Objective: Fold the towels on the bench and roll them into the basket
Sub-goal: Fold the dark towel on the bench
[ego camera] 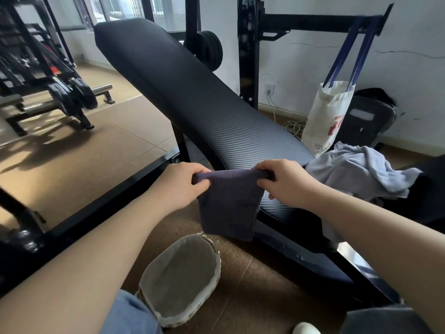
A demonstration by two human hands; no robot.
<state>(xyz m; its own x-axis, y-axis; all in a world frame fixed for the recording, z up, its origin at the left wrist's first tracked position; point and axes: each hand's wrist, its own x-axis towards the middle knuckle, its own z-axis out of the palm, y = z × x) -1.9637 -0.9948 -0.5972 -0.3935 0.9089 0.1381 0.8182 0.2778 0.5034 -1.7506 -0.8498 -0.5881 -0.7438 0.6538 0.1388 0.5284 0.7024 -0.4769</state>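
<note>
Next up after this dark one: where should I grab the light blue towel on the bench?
Pinch the loose corner of the light blue towel that sticks out on its right, coming from above. The rest lies crumpled on the bench, so that flat flap is the clearest edge.

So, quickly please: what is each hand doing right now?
Left hand: closed, pinching the top left corner of the dark towel.
Right hand: closed, pinching the top right corner of the same towel.

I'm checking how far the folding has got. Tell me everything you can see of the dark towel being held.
The dark towel is navy-grey, soft terry-looking cloth, apparently already folded into a narrow panel. The left hand and right hand pinch its top corners, holding it taut. It hangs down in front of the bench edge, its lower end above the basket, not touching it.
</note>
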